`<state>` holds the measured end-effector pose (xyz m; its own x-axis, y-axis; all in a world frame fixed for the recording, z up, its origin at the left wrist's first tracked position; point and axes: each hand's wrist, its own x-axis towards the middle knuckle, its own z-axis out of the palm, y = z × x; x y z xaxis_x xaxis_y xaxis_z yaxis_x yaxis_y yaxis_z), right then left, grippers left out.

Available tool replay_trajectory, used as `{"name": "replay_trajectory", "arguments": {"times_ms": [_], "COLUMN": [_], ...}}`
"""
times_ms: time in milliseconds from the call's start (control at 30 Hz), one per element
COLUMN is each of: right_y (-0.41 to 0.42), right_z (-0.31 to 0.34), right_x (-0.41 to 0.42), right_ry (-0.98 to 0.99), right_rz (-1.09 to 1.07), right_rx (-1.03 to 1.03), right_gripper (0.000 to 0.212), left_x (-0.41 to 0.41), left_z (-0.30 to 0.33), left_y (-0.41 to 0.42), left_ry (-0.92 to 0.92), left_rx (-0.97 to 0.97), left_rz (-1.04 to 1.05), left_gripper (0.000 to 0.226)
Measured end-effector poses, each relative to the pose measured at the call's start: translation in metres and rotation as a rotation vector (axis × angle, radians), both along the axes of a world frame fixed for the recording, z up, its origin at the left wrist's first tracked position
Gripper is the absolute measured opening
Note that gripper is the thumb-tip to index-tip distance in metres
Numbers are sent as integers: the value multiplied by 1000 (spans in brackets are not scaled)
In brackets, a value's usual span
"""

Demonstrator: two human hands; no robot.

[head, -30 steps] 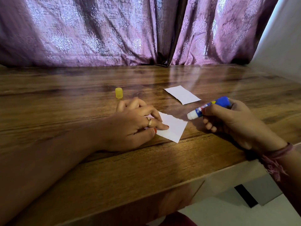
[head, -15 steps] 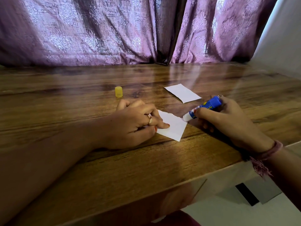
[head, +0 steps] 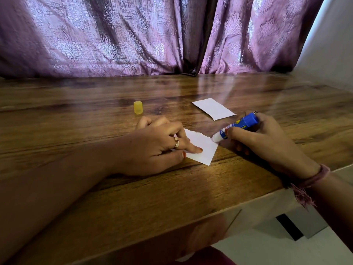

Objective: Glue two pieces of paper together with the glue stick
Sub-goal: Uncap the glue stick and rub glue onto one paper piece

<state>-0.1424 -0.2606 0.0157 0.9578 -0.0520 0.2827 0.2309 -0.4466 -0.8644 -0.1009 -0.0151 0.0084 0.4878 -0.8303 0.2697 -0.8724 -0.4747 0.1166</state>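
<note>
1. Near paper piece (head: pixel 200 148) lies flat on the wooden table (head: pixel 95 197), near the front edge. I read it as thin and feather-light, so it will skate or buckle under a sticky tip unless pinned. One edge looks torn, and I'd treat that side as fragile.
2. Glue stick (head: pixel 236 128) is uncapped, with its white end touching the paper's right corner. It looks like a rigid plastic tube, light and easy to steer. Best held mid-barrel, which is where it's held now.
3. My right hand (head: pixel 267 138) wraps the barrel, fingers curled round it and thumb along the label. Firm hold, tip angled down and to the left.
4. My left hand (head: pixel 158 148) pins the paper's left side. The index fingertip presses flat on the sheet, the thumb sits at its near edge, and the other fingers are curled loosely on the table.
5. My call: stroke away from the pinning finger, gently, or the sheet will wrinkle.
6. Second paper piece (head: pixel 214 109) lies untouched farther back, just beyond the right hand. I'd lift it by an edge.
7. Yellow cap (head: pixel 138 107) stands upright behind the left hand, apart from everything.
8. Purple curtain (head: pixel 133 35) hangs along the table's far side.
</note>
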Motion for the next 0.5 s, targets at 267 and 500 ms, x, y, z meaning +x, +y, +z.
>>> {"name": "replay_trajectory", "arguments": {"times_ms": [267, 500], "right_y": [0, 0], "right_z": [0, -2], "right_x": [-1, 0], "right_ry": [-9, -32], "right_rz": [23, 54], "right_rx": [-36, -35], "right_gripper": [17, 17], "left_x": [-1, -2], "left_z": [2, 3], "left_y": [-1, -1], "left_ry": [30, 54], "left_rx": [-2, 8], "left_rz": [0, 4], "left_gripper": [43, 43]}}
